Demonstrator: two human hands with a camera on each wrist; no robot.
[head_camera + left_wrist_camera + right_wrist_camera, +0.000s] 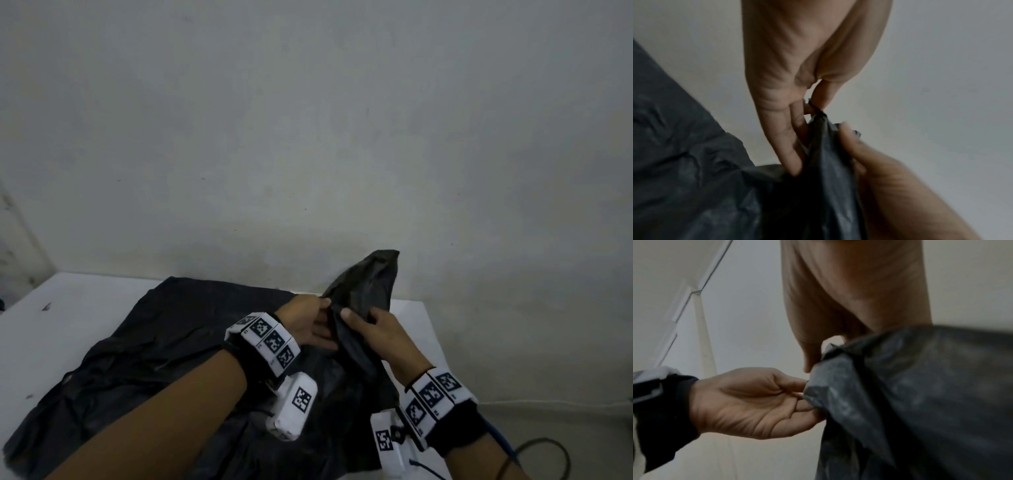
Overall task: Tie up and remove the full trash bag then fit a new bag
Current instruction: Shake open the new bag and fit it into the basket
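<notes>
A black trash bag (164, 342) lies crumpled and mostly flat on a white table (68, 308). One corner of it (373, 277) is lifted above the table's far right part. My left hand (325, 308) pinches the edge of that raised fold between thumb and fingers; the pinch shows in the left wrist view (813, 105). My right hand (352, 313) grips the same fold just to the right, thumb on top and fingers behind the plastic. In the right wrist view the bag (920, 394) hangs from my right hand (813, 360), and the left hand (797, 395) touches its edge.
A pale bare wall (308, 137) stands right behind the table. The table's right edge (431, 342) runs close beside my right hand. A dark cable (544, 445) loops on the floor at the lower right.
</notes>
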